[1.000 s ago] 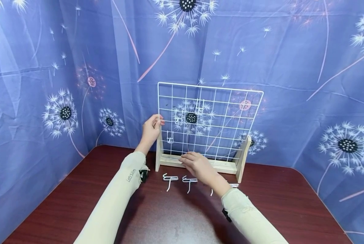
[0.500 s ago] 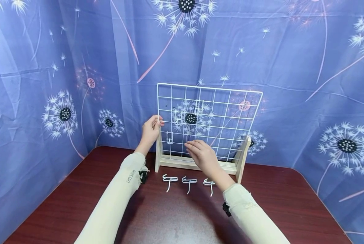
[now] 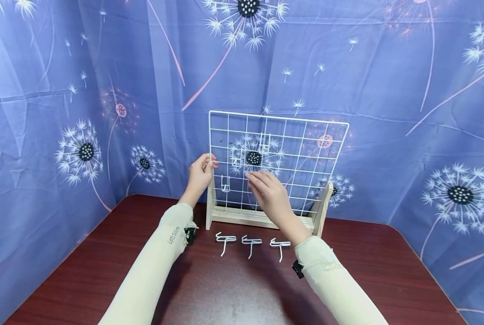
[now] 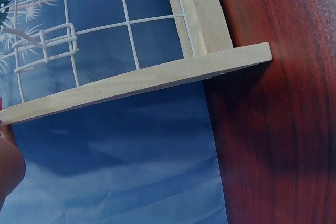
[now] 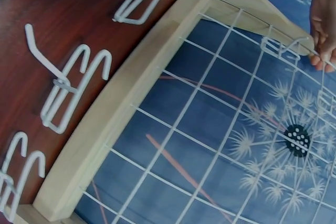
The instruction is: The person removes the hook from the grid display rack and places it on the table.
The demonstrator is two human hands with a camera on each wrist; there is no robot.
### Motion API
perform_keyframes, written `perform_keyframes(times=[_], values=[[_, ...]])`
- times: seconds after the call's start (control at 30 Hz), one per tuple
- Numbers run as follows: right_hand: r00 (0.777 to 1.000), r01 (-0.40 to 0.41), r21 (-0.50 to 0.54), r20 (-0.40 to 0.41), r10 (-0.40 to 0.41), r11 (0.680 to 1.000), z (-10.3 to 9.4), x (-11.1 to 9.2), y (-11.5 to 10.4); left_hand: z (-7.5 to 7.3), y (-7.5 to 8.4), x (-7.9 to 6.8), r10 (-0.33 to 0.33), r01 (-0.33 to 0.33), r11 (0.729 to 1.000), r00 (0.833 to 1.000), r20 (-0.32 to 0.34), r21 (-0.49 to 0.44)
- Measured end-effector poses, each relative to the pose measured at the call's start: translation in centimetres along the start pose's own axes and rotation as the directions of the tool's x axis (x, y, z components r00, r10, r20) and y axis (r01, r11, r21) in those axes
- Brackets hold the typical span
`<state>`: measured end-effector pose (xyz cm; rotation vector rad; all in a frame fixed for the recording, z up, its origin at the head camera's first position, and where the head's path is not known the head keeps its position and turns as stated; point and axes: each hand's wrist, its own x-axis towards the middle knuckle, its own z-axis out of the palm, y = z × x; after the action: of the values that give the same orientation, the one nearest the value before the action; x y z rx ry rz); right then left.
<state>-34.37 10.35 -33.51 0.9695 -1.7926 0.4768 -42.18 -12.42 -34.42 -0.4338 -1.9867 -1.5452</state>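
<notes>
A white wire grid panel [image 3: 298,164] stands upright in a wooden stand [image 3: 247,218]. My left hand [image 3: 201,174] pinches the panel's left edge, close above the stand's left post. Three white wire hooks hang on the panel: a lower left hook [image 3: 225,185], a middle hook [image 3: 236,158] and an upper hook [image 3: 265,143]. My right hand [image 3: 271,194] is raised before the panel, its fingertips gathered and pointing left; I cannot tell whether it holds anything. Three more hooks [image 3: 225,239] [image 5: 71,85] lie in a row on the table before the stand.
The dark red-brown table [image 3: 229,289] runs beneath everything. A blue curtain [image 3: 124,67] with a dandelion print hangs behind and on both sides. The stand's right post [image 3: 324,203] is partly behind my right arm. My sleeve [image 3: 319,262] covers part of the tabletop.
My right hand has risen from near the stand's base to about mid-height of the panel and moved slightly right. The third table hook is now uncovered. My left hand stays put.
</notes>
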Motion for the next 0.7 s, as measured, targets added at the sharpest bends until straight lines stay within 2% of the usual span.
perform_keyframes(times=[0.23, 0.47, 0.7], values=[[0.998, 0.025, 0.001, -0.050, -0.025, 1.000, -0.6, 1.4, 0.3, -0.1, 0.1, 0.0, -0.003, 0.003, 1.000, 1.000, 0.000, 0.005], [0.995, 0.016, 0.003, -0.098, -0.016, 1.000, -1.3, 3.3, 0.9, -0.1, 0.1, 0.0, 0.003, -0.003, 1.000, 1.000, -0.005, -0.003], [0.976, -0.045, 0.033, -0.211, 0.051, 0.998, -1.7, 4.7, 1.4, -0.1, -0.1, 0.0, 0.001, -0.001, 1.000, 1.000, 0.000, 0.010]])
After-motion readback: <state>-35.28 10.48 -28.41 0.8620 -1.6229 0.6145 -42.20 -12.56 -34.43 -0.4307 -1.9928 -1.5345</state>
